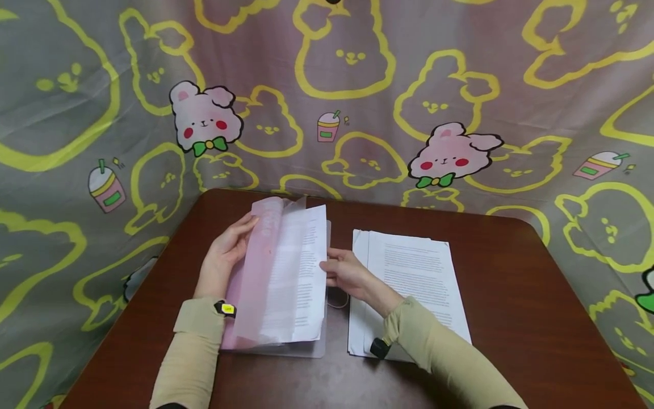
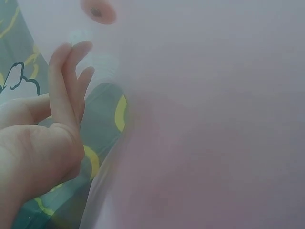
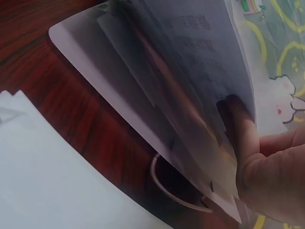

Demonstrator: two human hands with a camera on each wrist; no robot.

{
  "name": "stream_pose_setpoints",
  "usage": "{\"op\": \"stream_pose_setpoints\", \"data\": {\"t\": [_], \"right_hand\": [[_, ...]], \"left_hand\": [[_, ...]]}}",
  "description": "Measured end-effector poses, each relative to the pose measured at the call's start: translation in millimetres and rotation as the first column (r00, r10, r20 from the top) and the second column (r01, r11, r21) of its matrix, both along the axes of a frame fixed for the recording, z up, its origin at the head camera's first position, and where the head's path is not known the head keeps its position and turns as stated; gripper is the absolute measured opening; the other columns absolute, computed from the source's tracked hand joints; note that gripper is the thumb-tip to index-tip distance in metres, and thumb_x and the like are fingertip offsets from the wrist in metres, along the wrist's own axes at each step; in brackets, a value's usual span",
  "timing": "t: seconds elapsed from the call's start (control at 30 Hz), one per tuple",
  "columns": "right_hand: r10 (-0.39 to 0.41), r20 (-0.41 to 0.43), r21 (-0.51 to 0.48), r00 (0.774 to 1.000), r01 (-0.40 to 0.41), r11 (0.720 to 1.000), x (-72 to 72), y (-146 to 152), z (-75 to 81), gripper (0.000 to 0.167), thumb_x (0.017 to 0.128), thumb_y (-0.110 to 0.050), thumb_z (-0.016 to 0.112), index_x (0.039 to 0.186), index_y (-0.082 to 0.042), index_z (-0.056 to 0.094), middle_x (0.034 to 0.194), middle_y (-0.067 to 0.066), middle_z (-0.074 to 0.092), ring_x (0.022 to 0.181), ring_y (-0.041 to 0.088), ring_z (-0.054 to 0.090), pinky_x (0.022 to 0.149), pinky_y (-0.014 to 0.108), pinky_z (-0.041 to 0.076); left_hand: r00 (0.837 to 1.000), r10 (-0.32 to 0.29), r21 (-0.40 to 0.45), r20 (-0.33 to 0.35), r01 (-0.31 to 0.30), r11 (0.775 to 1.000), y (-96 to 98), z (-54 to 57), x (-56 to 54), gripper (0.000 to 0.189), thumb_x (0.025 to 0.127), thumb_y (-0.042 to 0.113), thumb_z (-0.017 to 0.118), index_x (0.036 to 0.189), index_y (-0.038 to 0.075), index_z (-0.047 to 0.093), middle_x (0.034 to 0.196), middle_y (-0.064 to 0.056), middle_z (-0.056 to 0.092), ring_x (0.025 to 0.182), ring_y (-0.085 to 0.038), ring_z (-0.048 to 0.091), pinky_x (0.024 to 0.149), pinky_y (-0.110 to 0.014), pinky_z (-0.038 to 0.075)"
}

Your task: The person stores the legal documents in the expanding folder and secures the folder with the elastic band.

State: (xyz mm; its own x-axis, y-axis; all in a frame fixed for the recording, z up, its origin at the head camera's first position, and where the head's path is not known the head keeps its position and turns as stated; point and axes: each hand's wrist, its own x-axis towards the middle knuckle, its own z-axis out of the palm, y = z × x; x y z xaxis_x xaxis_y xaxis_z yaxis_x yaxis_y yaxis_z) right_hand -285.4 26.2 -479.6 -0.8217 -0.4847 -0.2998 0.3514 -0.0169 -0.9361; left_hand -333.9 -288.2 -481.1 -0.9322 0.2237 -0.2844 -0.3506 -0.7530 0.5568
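A pink translucent document folder (image 1: 260,272) lies on the table with its front cover lifted and curled. My left hand (image 1: 232,241) pinches that cover at its upper left edge; in the left wrist view a fingertip shows through the pink plastic (image 2: 200,95). Printed sheets (image 1: 313,267) stand raised inside the folder, partly behind the cover. My right hand (image 1: 349,272) pinches them at their right edge, thumb in front and fingers behind. The right wrist view shows the back of the sheets (image 3: 205,52) and clear plastic leaves (image 3: 157,90) beneath.
A stack of printed paper (image 1: 414,272) lies to the right, under my right forearm. An elastic loop (image 3: 178,198) sticks out from the folder's right edge. The brown wooden table (image 1: 511,295) is backed by a patterned curtain (image 1: 357,68).
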Motion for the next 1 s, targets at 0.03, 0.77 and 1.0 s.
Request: {"op": "stream_pose_setpoints", "data": {"t": [0.03,0.77,1.0], "right_hand": [[0.001,0.000,-0.001,1.000,-0.001,1.000,0.9,-2,-0.5,0.052,0.110,0.001,0.049,0.160,0.014,0.040,0.118,0.016,0.078,0.094,0.011,0.077,0.083,0.028,0.067],[0.004,0.013,-0.086,1.000,-0.003,0.996,7.9,-39,-15.0,0.043,0.110,0.004,0.049,0.152,0.013,0.051,0.109,0.009,0.081,0.087,0.011,0.077,0.086,0.033,0.068],[-0.008,0.039,-0.048,0.999,0.010,0.999,6.8,-32,-12.9,0.049,0.112,-0.001,0.052,0.158,0.012,0.045,0.126,0.023,0.078,0.091,0.012,0.078,0.091,0.035,0.069]], "left_hand": [[1.000,-0.001,-0.014,-0.004,0.001,1.000,0.4,-0.1,-0.5,0.085,0.112,-0.003,0.043,0.178,0.019,-0.006,0.101,0.002,0.079,0.093,-0.002,0.076,0.085,-0.014,0.063],[1.000,0.005,-0.039,0.010,-0.005,0.999,7.0,0.3,-3.2,0.082,0.112,-0.003,0.041,0.178,0.017,-0.003,0.101,0.001,0.078,0.092,0.000,0.075,0.087,-0.012,0.062],[1.000,-0.006,-0.043,-0.010,0.005,0.999,6.4,-2.6,-2.7,0.082,0.112,-0.002,0.039,0.177,0.016,-0.006,0.103,0.002,0.076,0.093,0.000,0.075,0.088,-0.012,0.062]]}}
